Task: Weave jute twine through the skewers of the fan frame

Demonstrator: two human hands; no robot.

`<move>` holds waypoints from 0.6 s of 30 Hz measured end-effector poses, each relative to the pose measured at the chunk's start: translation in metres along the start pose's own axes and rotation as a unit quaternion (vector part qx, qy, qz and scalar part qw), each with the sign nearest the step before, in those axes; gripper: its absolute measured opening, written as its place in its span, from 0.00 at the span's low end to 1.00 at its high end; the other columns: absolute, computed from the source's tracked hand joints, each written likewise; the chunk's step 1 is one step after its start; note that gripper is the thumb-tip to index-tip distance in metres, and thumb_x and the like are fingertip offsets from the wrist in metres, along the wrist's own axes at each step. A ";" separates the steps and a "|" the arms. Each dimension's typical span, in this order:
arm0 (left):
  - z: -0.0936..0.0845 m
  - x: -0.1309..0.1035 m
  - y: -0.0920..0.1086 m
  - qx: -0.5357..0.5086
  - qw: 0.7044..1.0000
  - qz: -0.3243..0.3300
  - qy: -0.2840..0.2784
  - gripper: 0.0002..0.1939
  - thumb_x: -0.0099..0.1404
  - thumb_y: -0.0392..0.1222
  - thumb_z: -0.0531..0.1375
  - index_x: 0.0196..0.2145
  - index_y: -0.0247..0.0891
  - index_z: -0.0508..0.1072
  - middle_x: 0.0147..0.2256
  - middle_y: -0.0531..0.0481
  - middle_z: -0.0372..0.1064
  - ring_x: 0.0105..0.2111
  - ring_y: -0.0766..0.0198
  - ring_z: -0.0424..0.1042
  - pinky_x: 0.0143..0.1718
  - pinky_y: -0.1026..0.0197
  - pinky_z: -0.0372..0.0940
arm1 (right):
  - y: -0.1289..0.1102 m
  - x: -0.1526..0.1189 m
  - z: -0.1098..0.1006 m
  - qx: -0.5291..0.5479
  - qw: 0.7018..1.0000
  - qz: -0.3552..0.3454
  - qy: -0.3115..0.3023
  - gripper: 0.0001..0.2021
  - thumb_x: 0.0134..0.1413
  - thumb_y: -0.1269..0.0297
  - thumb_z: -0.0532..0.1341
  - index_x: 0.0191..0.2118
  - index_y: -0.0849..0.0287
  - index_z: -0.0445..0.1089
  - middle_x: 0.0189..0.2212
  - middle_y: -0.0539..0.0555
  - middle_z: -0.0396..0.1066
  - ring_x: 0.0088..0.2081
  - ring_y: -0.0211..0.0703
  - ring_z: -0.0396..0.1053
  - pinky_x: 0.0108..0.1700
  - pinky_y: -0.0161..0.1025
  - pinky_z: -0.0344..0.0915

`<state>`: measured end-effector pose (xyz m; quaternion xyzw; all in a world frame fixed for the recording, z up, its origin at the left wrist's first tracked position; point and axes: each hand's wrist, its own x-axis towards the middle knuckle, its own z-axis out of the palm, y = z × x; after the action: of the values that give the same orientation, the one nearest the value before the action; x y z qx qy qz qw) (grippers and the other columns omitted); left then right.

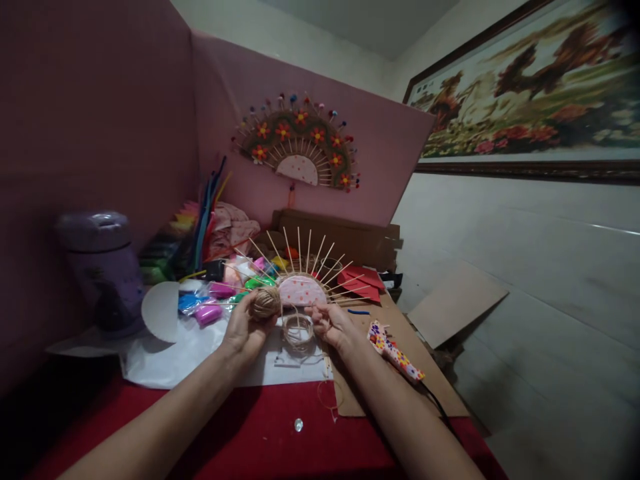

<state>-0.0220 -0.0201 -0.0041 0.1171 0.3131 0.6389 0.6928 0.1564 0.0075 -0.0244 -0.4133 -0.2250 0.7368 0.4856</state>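
Note:
My left hand (246, 328) is wrapped round a ball of brown twine (265, 303), left of the table's middle. My right hand (334, 325) is closed near the lower right edge of a half-round white piece with red dots (301, 291); its fingertips are pressed together, and whether they pinch the piece or the twine is too small to tell. Thin wooden sticks (309, 252) fan out from the curved edge of the piece. Between my hands hangs a loose coil of twine (298, 333), above the white sheet.
A purple bottle (107, 273) and a white half disc (161, 312) stand at the left, beside bagged coloured clay (207, 313). A flower-patterned glue gun (395, 351) lies on cardboard (350, 393) at the right. A finished-looking fan (300, 143) hangs on the pink panel.

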 end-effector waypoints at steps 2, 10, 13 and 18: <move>-0.001 0.004 0.002 -0.009 1.000 -0.014 0.002 0.05 0.59 0.35 0.55 0.32 0.31 0.70 0.27 0.44 0.71 0.24 0.62 0.71 0.20 0.64 0.65 | 0.002 0.002 -0.001 0.019 1.000 0.001 0.013 0.10 0.60 0.75 0.47 0.30 0.65 0.61 0.16 0.48 0.64 0.10 0.25 0.53 0.08 0.21 0.45; 0.001 0.004 0.003 -0.032 0.998 -0.005 -0.051 0.08 0.59 0.35 0.55 0.36 0.31 0.70 0.32 0.41 0.72 0.28 0.61 0.71 0.23 0.64 0.67 | 0.003 0.006 -0.001 0.080 0.996 -0.004 0.038 0.07 0.61 0.73 0.49 0.31 0.63 0.60 0.19 0.52 0.69 0.11 0.27 0.60 0.07 0.19 0.44; 0.003 0.001 0.004 -0.032 0.996 -0.003 -0.081 0.08 0.59 0.35 0.56 0.36 0.32 0.71 0.33 0.41 0.72 0.29 0.60 0.72 0.25 0.63 0.68 | 0.001 0.007 0.001 0.099 0.994 -0.018 0.047 0.05 0.60 0.73 0.52 0.32 0.63 0.60 0.22 0.55 0.71 0.13 0.29 0.65 0.07 0.19 0.45; 0.008 -0.006 0.004 -0.013 0.993 -0.009 -0.116 0.08 0.60 0.36 0.55 0.37 0.33 0.71 0.33 0.42 0.73 0.30 0.60 0.72 0.26 0.62 0.69 | -0.001 0.009 0.004 0.144 0.985 -0.091 0.030 0.04 0.59 0.69 0.54 0.33 0.60 0.62 0.23 0.52 0.73 0.14 0.29 0.67 0.08 0.19 0.47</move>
<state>-0.0206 -0.0236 0.0065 0.1787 0.2234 0.6187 0.7317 0.1520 0.0162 -0.0248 -0.3387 -0.1386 0.7016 0.6114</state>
